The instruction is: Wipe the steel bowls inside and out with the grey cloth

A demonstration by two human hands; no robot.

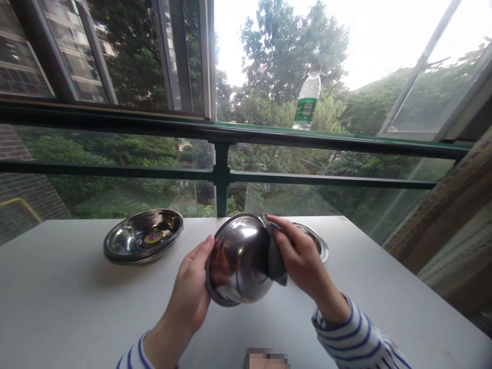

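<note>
Over the white desk (77,312), short of its far edge, the stainless-steel bowl (242,261) looks light, stiff and slippery (polished metal), best held by its rim, which the half-curled left hand (190,287) clasps, the nearly closed right hand (303,253) pinching a grey cloth (277,259) against it.

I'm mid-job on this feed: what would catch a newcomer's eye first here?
Probably the shiny metal bowl in the centre, tilted above the white table, with the left hand at its rim and the right hand pressing a gray cloth to it. Next, the stacked bowls at left, with a bright sticker inside, and the green-labelled bottle above the railing.
</note>
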